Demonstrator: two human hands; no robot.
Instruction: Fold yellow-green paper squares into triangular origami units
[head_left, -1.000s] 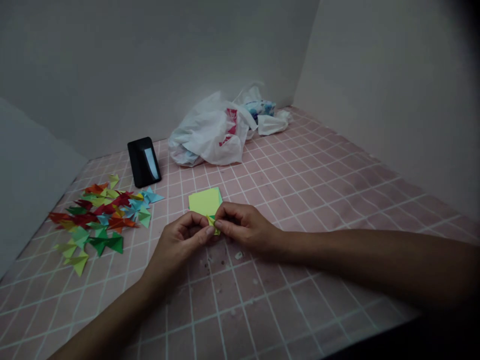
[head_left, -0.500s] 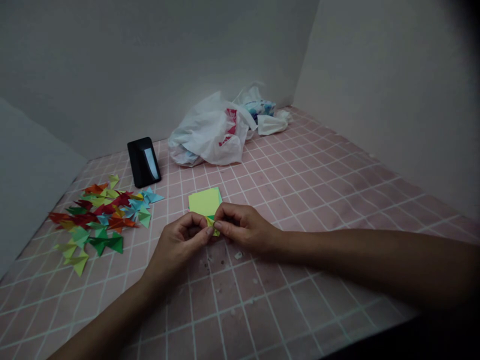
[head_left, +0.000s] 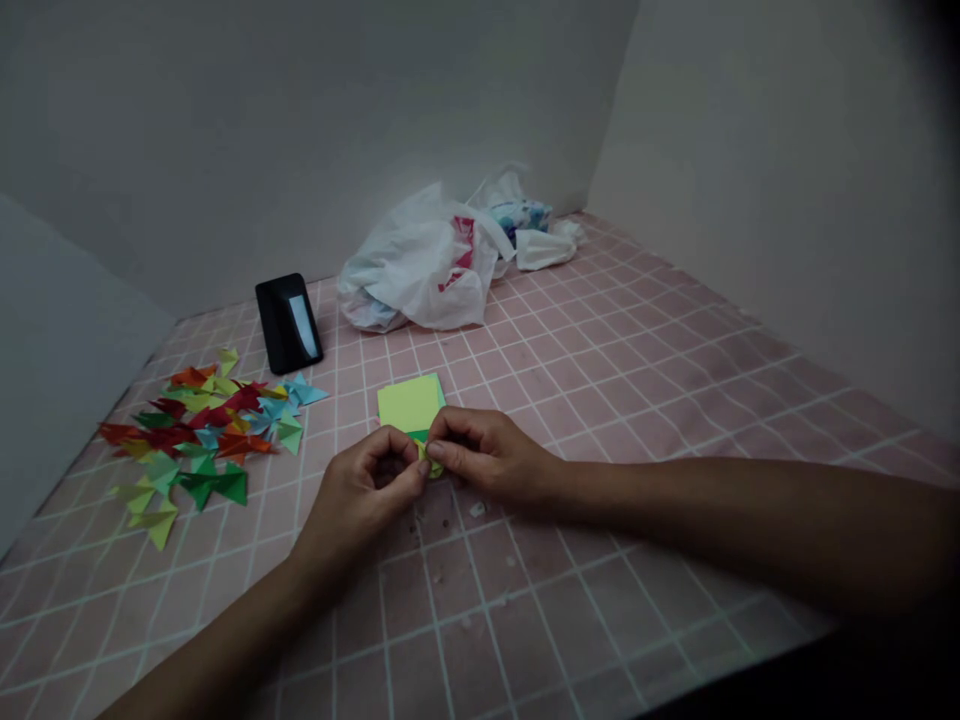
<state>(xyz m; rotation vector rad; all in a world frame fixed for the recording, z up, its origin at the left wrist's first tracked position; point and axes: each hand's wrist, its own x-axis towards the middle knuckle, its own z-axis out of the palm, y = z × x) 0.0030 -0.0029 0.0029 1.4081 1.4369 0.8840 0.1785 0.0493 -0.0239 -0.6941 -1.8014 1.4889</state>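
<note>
Folded yellow-green paper (head_left: 432,462) was pinched between the fingertips of the left hand (head_left: 358,490) and right hand (head_left: 484,455), just beside a square paper stack (head_left: 409,402) on pink grid-lined tile (head_left: 570,560).

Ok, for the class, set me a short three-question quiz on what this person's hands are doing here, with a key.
1. True or false: the pile of folded paper pieces lies on the far side of the left hand from the right hand.
2. Multiple choice: what do both hands pinch?
A) a white plastic bag
B) a small folded paper piece
C) a black device
3. Fill in the blank: the square paper stack just beyond the hands is mainly ____ on top.

Key: 1 true; 2 B; 3 yellow-green.
</note>
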